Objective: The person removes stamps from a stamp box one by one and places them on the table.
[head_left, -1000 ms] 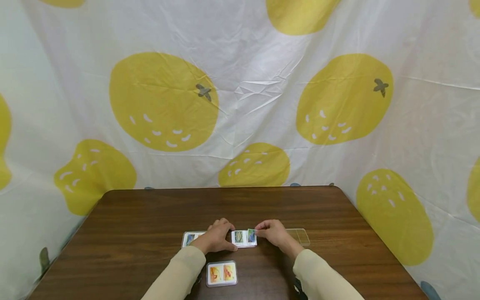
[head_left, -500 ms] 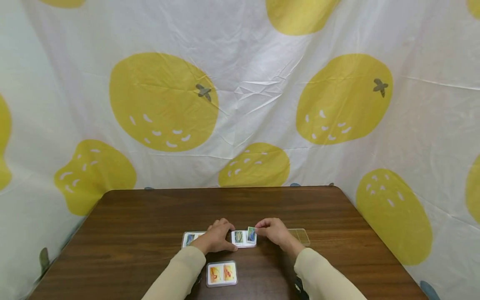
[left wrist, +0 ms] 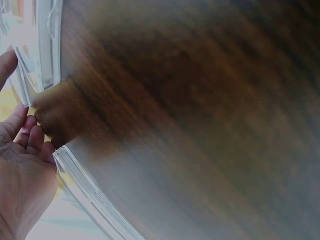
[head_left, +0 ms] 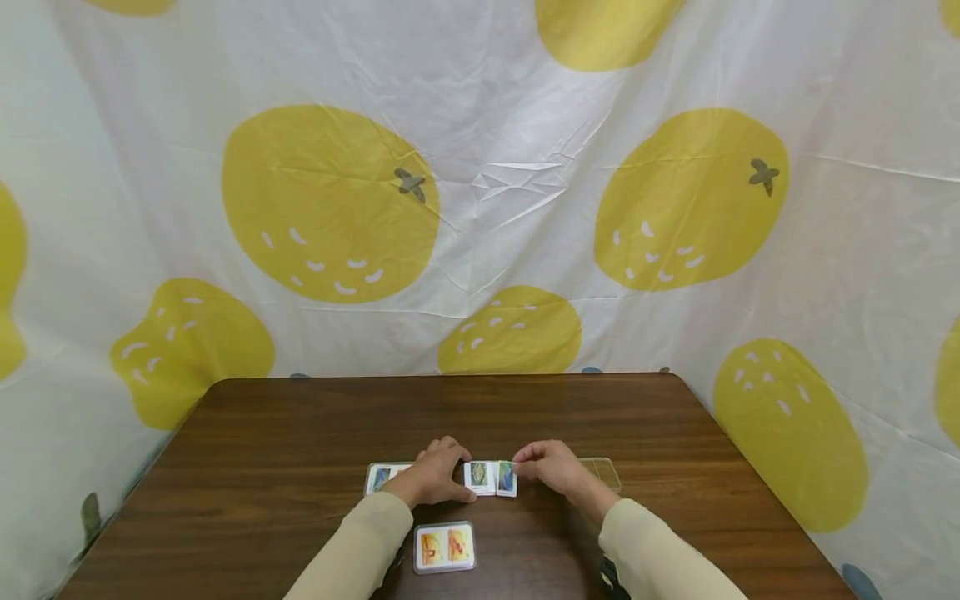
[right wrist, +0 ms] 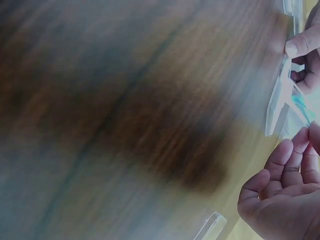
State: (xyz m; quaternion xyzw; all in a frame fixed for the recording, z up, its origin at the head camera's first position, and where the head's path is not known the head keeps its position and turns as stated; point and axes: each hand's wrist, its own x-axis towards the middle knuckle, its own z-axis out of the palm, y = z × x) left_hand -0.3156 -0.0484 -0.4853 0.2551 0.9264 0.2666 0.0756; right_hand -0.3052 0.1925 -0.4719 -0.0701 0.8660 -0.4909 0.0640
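Observation:
Near the middle of the table lies a clear case (head_left: 480, 477) with a picture card on its left side. My left hand (head_left: 435, 473) grips the case's left end between thumb and fingers; in the left wrist view the hand (left wrist: 25, 175) touches its clear edge. A blue and green card (head_left: 507, 479) sits at the case's right end, pinched at its upper right by my right hand (head_left: 555, 471). The right wrist view shows this card (right wrist: 301, 106) tilted up from the case (right wrist: 278, 100), with the right hand's (right wrist: 285, 185) fingertips on its edge.
Another case with cards (head_left: 379, 477) lies left, partly behind the left hand. A case with two orange cards (head_left: 444, 547) lies nearer on the brown table (head_left: 300, 433). A clear, cardless case piece (head_left: 602, 472) is right of the right hand. A fruit-patterned cloth (head_left: 510, 208) hangs behind.
The right hand has moved the blue and green card slightly right and down, so it now stands a little past the case's right end. The left hand has stayed in place.

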